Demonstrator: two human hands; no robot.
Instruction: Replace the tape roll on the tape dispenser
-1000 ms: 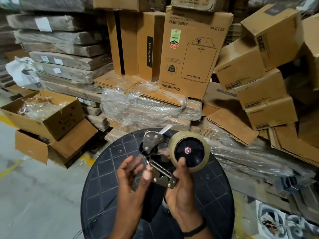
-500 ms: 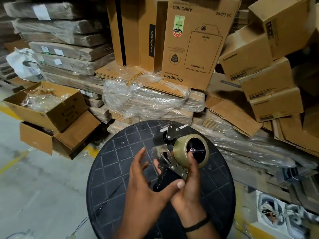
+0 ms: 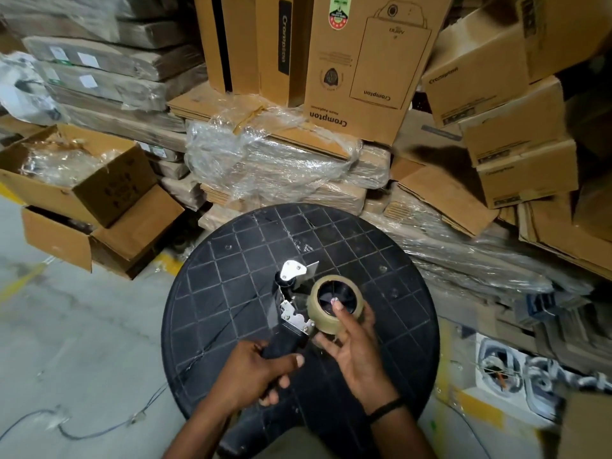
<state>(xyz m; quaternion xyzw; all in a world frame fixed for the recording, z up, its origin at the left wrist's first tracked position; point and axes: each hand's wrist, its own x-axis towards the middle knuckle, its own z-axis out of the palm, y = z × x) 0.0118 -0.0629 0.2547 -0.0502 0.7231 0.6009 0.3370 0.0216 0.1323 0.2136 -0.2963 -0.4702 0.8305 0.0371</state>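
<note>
The tape dispenser [image 3: 291,313], black with shiny metal plates, is held just above the round black table [image 3: 231,279]. My left hand [image 3: 261,372] is wrapped around its black handle. A tan tape roll [image 3: 318,313] sits on the dispenser's black hub at the right side. My right hand [image 3: 354,346] cups the roll from below, with one fingertip pressed on the hub's centre. The dispenser's metal front plate points away from me. A black band circles my right wrist.
Stacked cardboard boxes [image 3: 364,67] and plastic-wrapped flat cartons [image 3: 281,167] crowd the far and right sides behind the table. An open carton [image 3: 82,180] stands at the left on the grey concrete floor [image 3: 66,342]. A thin cable [image 3: 82,429] lies on the floor.
My left hand has moved from open beside the dispenser to gripping its handle. My right hand has let go of the handle and shifted onto the roll. The dispenser has come lower, toward the table.
</note>
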